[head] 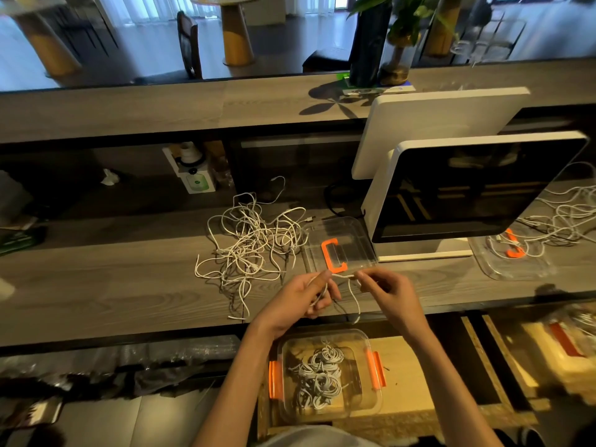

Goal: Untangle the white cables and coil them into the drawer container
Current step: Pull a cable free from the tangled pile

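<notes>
Both hands pinch one thin white cable (pixel 354 295) at lower centre: left hand (pixel 303 296), right hand (pixel 388 291). Its far end hides behind fingers; a tangled white cable heap (pixel 251 243) lies just left.

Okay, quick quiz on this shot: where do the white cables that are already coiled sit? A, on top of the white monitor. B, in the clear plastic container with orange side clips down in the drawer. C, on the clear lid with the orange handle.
B: the coiled white cables lie inside the clear plastic container with orange side clips, below the wooden counter edge.
</notes>
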The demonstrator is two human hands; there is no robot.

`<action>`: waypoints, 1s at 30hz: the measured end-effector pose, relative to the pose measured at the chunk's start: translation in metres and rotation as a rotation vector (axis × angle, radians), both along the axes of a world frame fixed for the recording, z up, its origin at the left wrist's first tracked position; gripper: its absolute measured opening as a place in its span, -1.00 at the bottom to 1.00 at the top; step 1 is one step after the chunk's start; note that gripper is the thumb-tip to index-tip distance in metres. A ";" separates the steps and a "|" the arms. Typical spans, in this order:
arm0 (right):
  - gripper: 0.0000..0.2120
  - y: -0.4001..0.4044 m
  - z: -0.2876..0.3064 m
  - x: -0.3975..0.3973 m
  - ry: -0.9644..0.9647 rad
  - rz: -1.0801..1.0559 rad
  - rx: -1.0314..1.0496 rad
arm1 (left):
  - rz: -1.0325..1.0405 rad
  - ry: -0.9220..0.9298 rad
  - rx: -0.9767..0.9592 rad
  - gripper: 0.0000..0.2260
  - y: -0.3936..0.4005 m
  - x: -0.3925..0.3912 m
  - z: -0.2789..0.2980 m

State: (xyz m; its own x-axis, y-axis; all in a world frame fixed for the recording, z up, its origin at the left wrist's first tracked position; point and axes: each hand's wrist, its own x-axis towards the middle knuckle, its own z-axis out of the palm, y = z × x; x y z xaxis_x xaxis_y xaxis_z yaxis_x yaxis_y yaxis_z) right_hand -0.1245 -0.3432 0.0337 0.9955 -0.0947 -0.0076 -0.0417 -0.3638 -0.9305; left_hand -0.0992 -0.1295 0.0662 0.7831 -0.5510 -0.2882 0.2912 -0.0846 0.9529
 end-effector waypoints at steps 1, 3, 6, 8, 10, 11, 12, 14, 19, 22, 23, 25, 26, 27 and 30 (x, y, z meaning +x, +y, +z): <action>-0.75 -0.004 0.003 0.000 -0.012 -0.009 0.000 | 0.040 -0.009 -0.002 -0.63 0.003 0.001 0.001; -0.76 -0.011 0.010 0.002 -0.038 -0.019 0.024 | 0.066 -0.038 0.003 -0.69 0.009 0.003 0.002; -0.78 -0.015 0.017 0.006 -0.089 -0.024 0.014 | -0.011 -0.104 0.081 -0.76 0.010 0.001 0.002; -0.77 -0.016 0.019 0.009 -0.113 -0.048 0.002 | -0.047 -0.124 0.115 -0.67 0.007 0.000 0.001; -0.75 -0.018 0.020 0.012 -0.129 -0.053 0.001 | -0.019 -0.148 0.127 -0.57 0.006 -0.001 0.003; -0.74 -0.018 0.021 0.012 -0.129 -0.048 0.007 | 0.006 -0.159 0.118 -0.55 0.006 0.000 0.004; -0.73 -0.019 0.021 0.012 -0.123 -0.042 0.016 | 0.038 -0.167 0.096 -0.55 0.007 0.001 0.004; -0.72 -0.017 0.022 0.011 -0.111 -0.025 0.026 | 0.128 -0.159 0.030 -0.60 0.006 0.001 0.004; -0.74 -0.012 0.022 0.009 -0.103 0.023 0.028 | 0.381 -0.067 -0.180 -0.63 0.000 0.002 -0.003; -0.77 -0.011 0.021 0.007 -0.080 0.062 0.117 | 0.524 0.024 -0.344 -0.63 0.001 0.005 -0.002; -0.77 -0.010 0.021 0.007 -0.065 0.081 0.148 | 0.569 0.044 -0.377 -0.63 -0.001 0.006 -0.001; -0.80 -0.006 0.019 0.005 -0.040 0.109 0.161 | 0.644 0.103 -0.455 -0.60 -0.007 0.008 0.002; -0.83 -0.005 0.017 0.005 -0.033 0.111 0.157 | 0.677 0.143 -0.511 -0.59 -0.010 0.010 0.002; -0.84 -0.003 0.015 0.004 -0.025 0.106 0.157 | 0.709 0.180 -0.574 -0.58 -0.013 0.012 0.003; -0.86 0.002 0.010 0.000 0.044 0.100 0.200 | 0.817 0.251 -0.703 -0.65 -0.015 0.017 0.006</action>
